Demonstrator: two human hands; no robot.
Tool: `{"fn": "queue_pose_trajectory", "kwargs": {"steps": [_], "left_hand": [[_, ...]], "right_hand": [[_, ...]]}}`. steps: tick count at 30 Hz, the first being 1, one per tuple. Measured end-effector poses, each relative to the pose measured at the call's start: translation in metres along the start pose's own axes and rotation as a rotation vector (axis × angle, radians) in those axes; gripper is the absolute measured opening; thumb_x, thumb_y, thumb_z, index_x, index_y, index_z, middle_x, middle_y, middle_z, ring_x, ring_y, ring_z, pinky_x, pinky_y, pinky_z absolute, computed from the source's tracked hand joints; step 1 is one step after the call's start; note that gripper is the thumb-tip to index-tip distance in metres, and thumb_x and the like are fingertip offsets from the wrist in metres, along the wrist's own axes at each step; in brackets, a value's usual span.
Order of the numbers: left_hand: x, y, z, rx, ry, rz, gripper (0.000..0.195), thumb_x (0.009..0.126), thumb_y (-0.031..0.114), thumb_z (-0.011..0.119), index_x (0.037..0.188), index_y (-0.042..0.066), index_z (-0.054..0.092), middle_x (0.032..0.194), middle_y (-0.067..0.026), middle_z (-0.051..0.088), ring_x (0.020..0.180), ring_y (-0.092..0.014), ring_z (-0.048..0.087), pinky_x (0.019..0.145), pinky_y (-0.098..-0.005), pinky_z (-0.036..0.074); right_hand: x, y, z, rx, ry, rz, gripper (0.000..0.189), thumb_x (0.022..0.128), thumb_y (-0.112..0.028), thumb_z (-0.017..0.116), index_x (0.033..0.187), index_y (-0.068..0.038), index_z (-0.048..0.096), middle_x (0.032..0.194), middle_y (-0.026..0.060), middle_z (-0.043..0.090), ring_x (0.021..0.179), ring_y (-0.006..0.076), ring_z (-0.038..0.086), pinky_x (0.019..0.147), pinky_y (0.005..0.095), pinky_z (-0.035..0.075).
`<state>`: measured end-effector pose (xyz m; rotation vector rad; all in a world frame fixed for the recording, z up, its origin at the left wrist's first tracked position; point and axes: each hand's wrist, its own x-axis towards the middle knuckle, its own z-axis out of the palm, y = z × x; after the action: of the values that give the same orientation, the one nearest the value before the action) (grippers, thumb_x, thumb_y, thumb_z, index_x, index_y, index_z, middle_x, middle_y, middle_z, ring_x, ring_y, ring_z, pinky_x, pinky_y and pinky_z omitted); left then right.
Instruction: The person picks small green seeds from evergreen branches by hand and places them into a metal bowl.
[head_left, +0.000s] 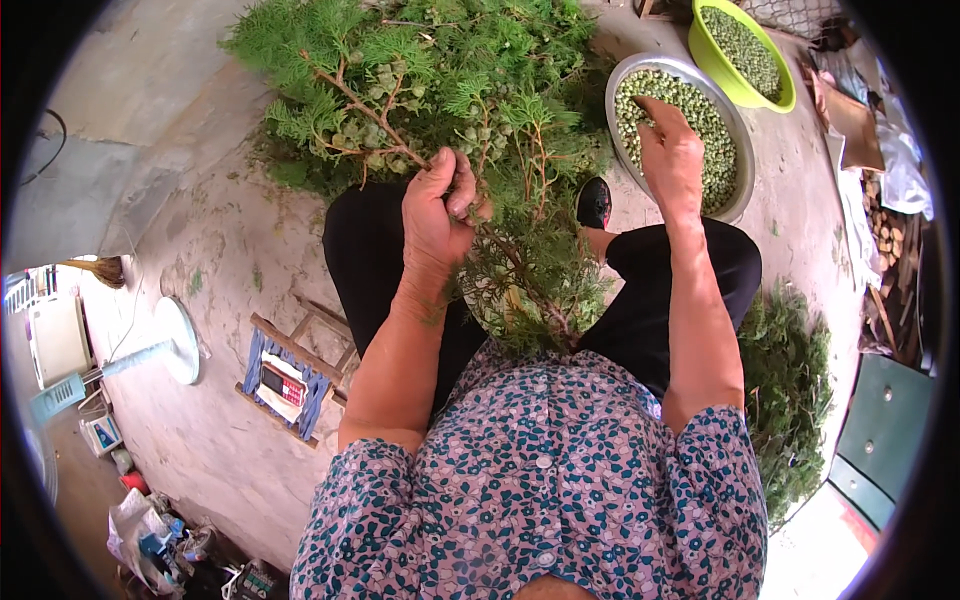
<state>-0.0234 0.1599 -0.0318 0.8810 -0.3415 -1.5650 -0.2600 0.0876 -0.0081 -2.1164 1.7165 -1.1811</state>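
Note:
My left hand grips the woody stem of a leafy conifer branch, which bears clusters of green cones. The lower part of the branch reaches back between my knees to my lap. Over a round metal basin is my right hand, its thumb and forefinger apart and no object visible between them. Small green cones fill much of that basin. Beyond my left hand lies a large heap of green conifer branches.
A yellow-green plastic basin holding more green cones stands behind the metal one. More cut greenery lies at my right. On my left are a small wooden stool with a calculator-like device and a fan with a round base.

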Motion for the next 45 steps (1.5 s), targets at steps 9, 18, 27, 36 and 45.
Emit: {"fn": "queue_pose_trajectory", "kwargs": {"steps": [9, 18, 27, 36, 45], "left_hand": [[0.000, -0.006, -0.003, 0.290, -0.085, 0.182, 0.029, 0.091, 0.036, 0.041, 0.079, 0.010, 0.045, 0.049, 0.0040, 0.029, 0.045, -0.008, 0.027, 0.050, -0.0279, 0.033], [-0.012, 0.006, 0.015, 0.095, -0.110, 0.088, 0.030, 0.090, 0.036, 0.044, 0.081, 0.007, 0.047, 0.055, 0.0027, 0.038, 0.046, -0.007, 0.030, 0.050, -0.0247, 0.032], [-0.010, -0.002, 0.013, 0.053, 0.044, -0.014, 0.018, 0.083, 0.024, 0.057, 0.082, 0.006, 0.053, 0.069, -0.0018, 0.050, 0.048, -0.011, 0.040, 0.043, -0.0255, 0.040], [-0.009, -0.006, 0.009, 0.228, 0.175, 0.109, 0.024, 0.076, 0.016, 0.059, 0.094, 0.002, 0.051, 0.082, -0.0065, 0.052, 0.050, -0.017, 0.047, 0.042, -0.0295, 0.044], [-0.010, 0.001, 0.019, 0.295, 0.142, -0.112, 0.019, 0.079, 0.015, 0.062, 0.091, 0.001, 0.056, 0.078, -0.0061, 0.055, 0.048, -0.014, 0.045, 0.041, -0.0279, 0.043]], "right_hand": [[-0.035, -0.081, 0.041, 0.738, -0.576, 0.622, 0.017, 0.079, -0.006, 0.057, 0.092, 0.003, 0.063, 0.074, 0.0064, 0.063, 0.064, 0.0104, 0.058, 0.057, 0.0231, 0.047], [-0.047, -0.089, 0.062, 1.158, -0.524, 0.767, 0.022, 0.075, -0.011, 0.065, 0.091, 0.004, 0.063, 0.082, 0.0069, 0.062, 0.077, 0.0126, 0.052, 0.073, 0.0267, 0.040], [-0.067, -0.090, 0.069, 1.382, -0.388, 1.049, 0.019, 0.075, -0.009, 0.063, 0.090, 0.002, 0.059, 0.081, 0.0054, 0.059, 0.081, 0.0135, 0.051, 0.074, 0.0268, 0.039], [-0.072, -0.099, 0.072, 1.419, -0.248, 0.926, 0.005, 0.078, -0.001, 0.059, 0.082, 0.000, 0.059, 0.078, 0.0015, 0.055, 0.069, 0.0097, 0.051, 0.055, 0.0227, 0.041], [-0.074, -0.087, 0.069, 1.083, -0.241, 0.753, 0.009, 0.076, -0.003, 0.063, 0.082, 0.003, 0.062, 0.081, 0.0022, 0.054, 0.066, 0.0110, 0.052, 0.055, 0.0229, 0.043]]}}
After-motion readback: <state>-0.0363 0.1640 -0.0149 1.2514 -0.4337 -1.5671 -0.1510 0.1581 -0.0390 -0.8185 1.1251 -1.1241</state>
